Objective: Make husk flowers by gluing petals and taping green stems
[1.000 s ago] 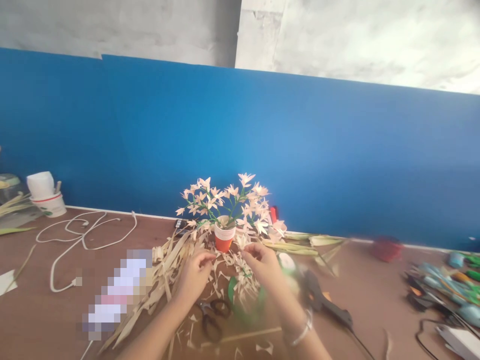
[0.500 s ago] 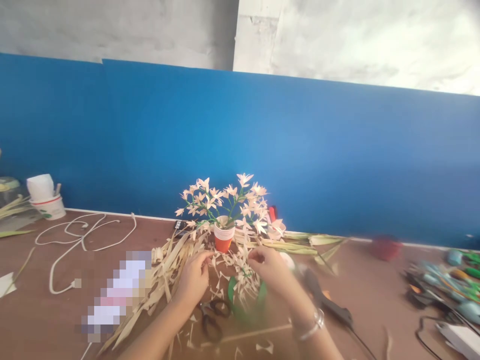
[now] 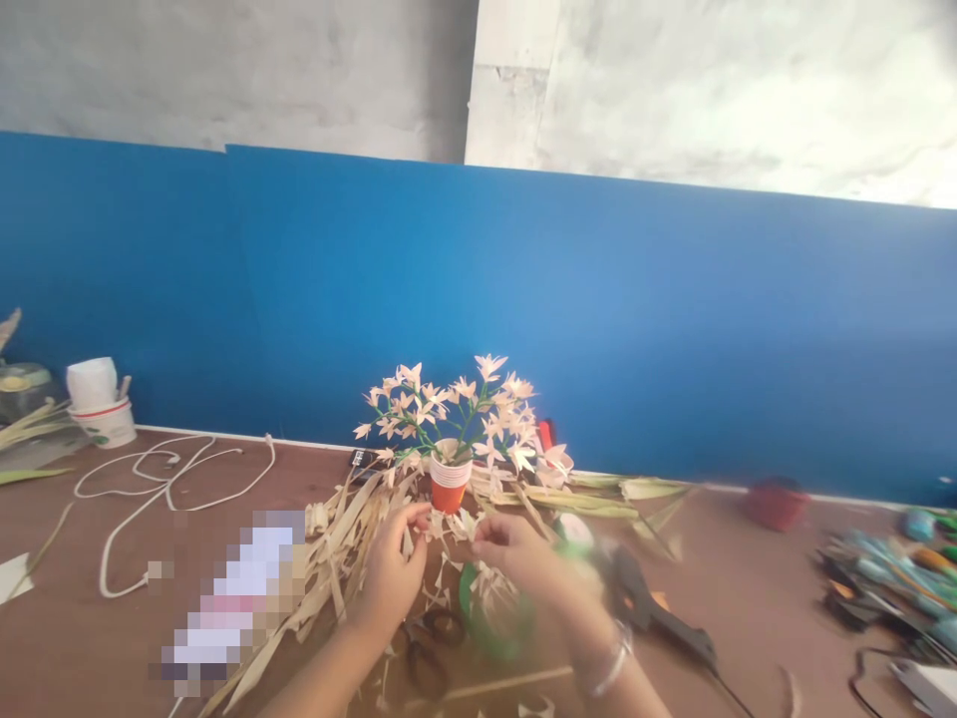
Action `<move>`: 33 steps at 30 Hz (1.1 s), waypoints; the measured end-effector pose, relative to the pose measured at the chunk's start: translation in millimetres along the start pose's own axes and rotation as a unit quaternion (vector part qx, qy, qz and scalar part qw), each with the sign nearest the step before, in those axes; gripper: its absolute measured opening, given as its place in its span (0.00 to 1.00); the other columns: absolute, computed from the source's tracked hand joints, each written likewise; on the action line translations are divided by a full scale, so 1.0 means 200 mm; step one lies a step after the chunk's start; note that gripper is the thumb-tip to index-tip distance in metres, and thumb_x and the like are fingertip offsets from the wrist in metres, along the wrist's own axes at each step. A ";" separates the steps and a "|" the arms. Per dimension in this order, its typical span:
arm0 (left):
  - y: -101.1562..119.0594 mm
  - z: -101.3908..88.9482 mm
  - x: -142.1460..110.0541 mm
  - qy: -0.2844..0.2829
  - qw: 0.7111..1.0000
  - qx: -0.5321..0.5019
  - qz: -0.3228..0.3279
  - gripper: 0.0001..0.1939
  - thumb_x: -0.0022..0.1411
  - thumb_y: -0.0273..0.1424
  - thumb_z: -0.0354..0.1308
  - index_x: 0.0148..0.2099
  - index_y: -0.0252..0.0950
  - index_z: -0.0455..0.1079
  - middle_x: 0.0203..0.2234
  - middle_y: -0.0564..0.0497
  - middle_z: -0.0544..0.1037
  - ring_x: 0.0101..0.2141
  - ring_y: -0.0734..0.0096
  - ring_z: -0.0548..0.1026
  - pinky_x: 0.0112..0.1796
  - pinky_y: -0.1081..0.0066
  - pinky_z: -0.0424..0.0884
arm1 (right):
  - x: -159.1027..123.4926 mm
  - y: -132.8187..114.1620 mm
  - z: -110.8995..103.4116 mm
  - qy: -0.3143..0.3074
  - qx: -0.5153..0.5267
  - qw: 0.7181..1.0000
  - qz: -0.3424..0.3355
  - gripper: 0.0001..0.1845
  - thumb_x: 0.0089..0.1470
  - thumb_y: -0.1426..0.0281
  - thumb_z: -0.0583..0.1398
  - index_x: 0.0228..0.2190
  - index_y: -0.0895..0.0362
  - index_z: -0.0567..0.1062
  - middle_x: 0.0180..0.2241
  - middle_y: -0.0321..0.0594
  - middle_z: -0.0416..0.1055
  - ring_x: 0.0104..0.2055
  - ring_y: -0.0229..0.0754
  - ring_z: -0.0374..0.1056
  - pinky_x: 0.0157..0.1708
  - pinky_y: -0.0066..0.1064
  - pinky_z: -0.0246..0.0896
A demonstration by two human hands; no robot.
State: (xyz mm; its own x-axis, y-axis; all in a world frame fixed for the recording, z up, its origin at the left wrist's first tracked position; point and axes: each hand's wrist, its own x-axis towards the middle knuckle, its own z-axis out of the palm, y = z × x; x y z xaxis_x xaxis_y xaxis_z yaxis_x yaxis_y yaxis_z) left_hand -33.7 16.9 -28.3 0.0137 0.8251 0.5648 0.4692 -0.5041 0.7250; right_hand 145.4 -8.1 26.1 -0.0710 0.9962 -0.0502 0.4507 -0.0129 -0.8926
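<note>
Brown surface point(image 3: 733, 598) | left hand point(image 3: 393, 568) and right hand point(image 3: 515, 558) held apart, fingertip contents unclear | flowers point(image 3: 490, 368) in red cup point(image 3: 449, 499), twelve o'clock, best not brushed

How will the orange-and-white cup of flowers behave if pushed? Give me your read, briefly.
The cup may tip rather than slide, since the flower sprays spread far wider than its narrow base. It is probably light for its size, as its wall looks like thin paper. The slender, pointed petals look fragile and would likely bend or snag.
</note>
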 end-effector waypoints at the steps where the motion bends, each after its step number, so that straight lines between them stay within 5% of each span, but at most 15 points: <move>1: 0.01 0.00 -0.01 0.014 1.000 0.000 0.009 0.15 0.52 0.23 0.49 0.42 0.38 0.66 0.31 0.48 0.75 0.38 0.63 0.74 0.44 0.60 0.68 | 0.00 0.00 0.01 -0.006 0.020 1.000 0.002 0.02 0.41 0.72 0.58 0.22 0.58 0.72 0.18 0.31 0.66 0.21 0.34 0.60 0.23 0.25 0.52; 11: 0.02 0.00 -0.05 0.023 0.995 0.022 0.099 0.11 0.57 0.23 0.47 0.43 0.38 0.63 0.32 0.48 0.73 0.38 0.65 0.74 0.42 0.63 0.69 | 0.02 0.03 0.17 -0.082 0.268 0.960 0.029 0.10 0.36 0.73 0.61 0.27 0.60 0.72 0.21 0.34 0.70 0.22 0.35 0.65 0.27 0.26 0.57; 18: -0.03 0.02 -0.03 0.055 0.995 0.025 0.074 0.12 0.58 0.23 0.47 0.44 0.37 0.64 0.36 0.47 0.73 0.39 0.65 0.73 0.42 0.63 0.70 | 0.02 0.01 0.11 -0.039 0.290 0.956 0.021 0.10 0.33 0.74 0.65 0.23 0.58 0.72 0.22 0.33 0.72 0.26 0.38 0.68 0.29 0.27 0.58; 25: -0.06 0.04 -0.01 -0.024 0.996 0.071 0.054 0.14 0.52 0.18 0.48 0.36 0.37 0.69 0.35 0.47 0.73 0.41 0.60 0.71 0.43 0.57 0.67 | 0.04 0.03 0.10 -0.049 0.330 0.941 -0.064 0.10 0.34 0.75 0.66 0.23 0.57 0.71 0.22 0.29 0.68 0.25 0.34 0.63 0.29 0.25 0.56; 29: -0.01 0.01 -0.02 0.004 0.993 0.070 0.097 0.11 0.55 0.21 0.49 0.39 0.37 0.69 0.37 0.46 0.73 0.42 0.59 0.69 0.44 0.56 0.65 | 0.06 0.07 0.12 -0.030 0.259 0.962 -0.083 0.06 0.38 0.74 0.62 0.23 0.57 0.70 0.22 0.31 0.68 0.26 0.36 0.63 0.29 0.27 0.57; 33: 0.01 -0.01 -0.03 0.021 0.991 0.057 0.116 0.12 0.57 0.22 0.48 0.41 0.38 0.67 0.38 0.46 0.72 0.44 0.61 0.68 0.46 0.59 0.63 | 0.06 0.09 0.12 0.096 0.007 0.981 -0.167 0.08 0.41 0.80 0.56 0.24 0.57 0.71 0.24 0.35 0.69 0.29 0.39 0.64 0.31 0.28 0.57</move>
State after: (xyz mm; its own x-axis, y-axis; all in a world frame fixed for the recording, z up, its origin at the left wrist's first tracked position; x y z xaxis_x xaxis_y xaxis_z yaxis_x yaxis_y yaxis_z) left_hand -33.7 10.0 -29.1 0.0966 0.6781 0.7286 0.5553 -0.6442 0.5260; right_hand 131.1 1.1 -1.8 -0.0430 0.9426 0.3311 0.4182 0.3179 -0.8509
